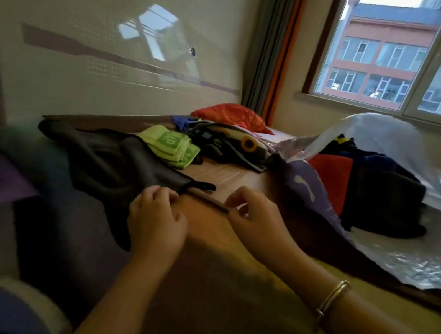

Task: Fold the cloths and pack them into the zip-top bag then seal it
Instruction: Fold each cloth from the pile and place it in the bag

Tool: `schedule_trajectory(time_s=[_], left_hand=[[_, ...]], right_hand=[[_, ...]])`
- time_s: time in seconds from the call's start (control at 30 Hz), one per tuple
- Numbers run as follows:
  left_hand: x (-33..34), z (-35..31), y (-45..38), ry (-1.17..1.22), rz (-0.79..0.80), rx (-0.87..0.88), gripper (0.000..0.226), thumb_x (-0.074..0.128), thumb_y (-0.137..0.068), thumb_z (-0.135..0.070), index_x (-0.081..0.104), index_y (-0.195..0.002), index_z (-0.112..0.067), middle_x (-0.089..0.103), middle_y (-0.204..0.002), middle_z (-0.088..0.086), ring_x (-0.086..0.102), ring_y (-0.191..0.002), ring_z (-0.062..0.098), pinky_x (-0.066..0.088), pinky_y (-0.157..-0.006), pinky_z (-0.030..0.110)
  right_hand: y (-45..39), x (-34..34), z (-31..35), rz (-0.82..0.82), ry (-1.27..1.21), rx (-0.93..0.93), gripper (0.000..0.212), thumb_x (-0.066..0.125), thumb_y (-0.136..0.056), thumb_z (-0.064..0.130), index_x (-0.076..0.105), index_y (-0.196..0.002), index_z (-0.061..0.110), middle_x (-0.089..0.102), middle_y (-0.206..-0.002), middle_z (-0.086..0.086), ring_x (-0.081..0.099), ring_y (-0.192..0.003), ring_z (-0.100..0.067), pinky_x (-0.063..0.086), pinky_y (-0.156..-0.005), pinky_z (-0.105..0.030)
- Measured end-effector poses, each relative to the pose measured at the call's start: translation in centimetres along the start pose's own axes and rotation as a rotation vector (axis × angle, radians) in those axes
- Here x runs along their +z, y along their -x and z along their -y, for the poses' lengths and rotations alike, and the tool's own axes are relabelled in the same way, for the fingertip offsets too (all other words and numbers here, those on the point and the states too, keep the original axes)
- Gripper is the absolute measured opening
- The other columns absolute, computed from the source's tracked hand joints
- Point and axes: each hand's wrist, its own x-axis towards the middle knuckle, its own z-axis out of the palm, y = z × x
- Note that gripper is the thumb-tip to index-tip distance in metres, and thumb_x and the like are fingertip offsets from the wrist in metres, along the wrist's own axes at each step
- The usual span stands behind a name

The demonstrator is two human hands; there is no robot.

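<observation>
On the wooden table (229, 177), near its front edge, a dark grey cloth (114, 166) was gripped at its corner by the left hand (156, 220), fingers curled. The right hand (251, 218) was held just beside it w/ fingers bent, apparently pinching the cloth's edge; blur made that unclear. A folded green cloth (170, 145) lay behind. To the right, the zip-top bag (378, 140) stood open, w/ red & dark cloths (369, 191) inside.

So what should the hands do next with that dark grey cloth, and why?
Probably pull its near edge taut and fold it over: the left hand and right hand each pinch the dark grey cloth, which lies rumpled and unfolded on the wooden table.
</observation>
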Motion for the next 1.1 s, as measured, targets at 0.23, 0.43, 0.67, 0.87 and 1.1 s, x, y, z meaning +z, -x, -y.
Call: schedule_trajectory(time_s=[0.23, 0.43, 0.67, 0.87, 1.1], left_hand=[[-0.9, 5.3, -2.8, 0.023, 0.28, -0.182, 0.053, 0.063, -0.086, -0.013, 0.042, -0.134, -0.015, 0.043, -0.14, 0.011, 0.046, -0.123, 0.03, 0.04, -0.092, 0.031], [-1.1, 4.5, -3.2, 0.211, 0.295, -0.17, 0.04, 0.052, -0.089, -0.001, 0.051, -0.126, -0.014, 0.058, -0.125, 0.006, 0.055, -0.108, 0.023, 0.039, -0.075, 0.026], [-1.5, 1.8, -2.1, 0.255, 0.117, -0.067, 0.026, 0.048, -0.091, -0.004, 0.059, -0.086, -0.027, 0.063, -0.105, 0.001, 0.054, -0.11, 0.024, 0.046, -0.08, 0.029], [-1.0, -2.2, 1.0, 0.233, 0.018, 0.037, 0.007, 0.054, -0.093, -0.021, 0.05, -0.098, -0.019, 0.053, -0.103, 0.001, 0.052, -0.101, 0.025, 0.045, -0.081, 0.035], [4.3, -3.9, 4.5, 0.048, 0.485, -0.097, 0.049, 0.052, -0.095, -0.036, 0.036, -0.135, -0.014, 0.033, -0.136, 0.013, 0.048, -0.113, 0.034, 0.041, -0.091, 0.035]], right_hand=[[-5.3, 8.8, 2.4, 0.241, -0.919, 0.662, 0.021, 0.053, -0.094, 0.021, 0.057, -0.114, 0.015, 0.056, -0.104, -0.012, 0.057, -0.09, -0.023, 0.051, -0.075, -0.035], [-7.8, 11.4, 3.8, 0.247, -1.184, 0.685, 0.025, 0.056, -0.091, 0.013, 0.056, -0.108, -0.005, 0.063, -0.086, -0.019, 0.065, -0.069, -0.027, 0.053, -0.069, -0.038], [-2.9, 5.6, 0.7, -0.111, -1.299, 0.562, 0.012, 0.065, -0.083, 0.005, 0.069, -0.093, -0.001, 0.069, -0.102, -0.021, 0.067, -0.096, -0.029, 0.054, -0.09, -0.039], [6.4, -3.5, -3.5, -0.265, -1.205, 0.596, 0.02, 0.052, -0.089, 0.005, 0.066, -0.102, -0.002, 0.068, -0.102, -0.016, 0.066, -0.091, -0.023, 0.054, -0.075, -0.031], [12.3, -8.4, -7.5, -0.344, -1.075, 0.747, 0.014, 0.056, -0.084, 0.0, 0.067, -0.092, -0.002, 0.065, -0.097, -0.021, 0.062, -0.082, -0.026, 0.049, -0.078, -0.031]])
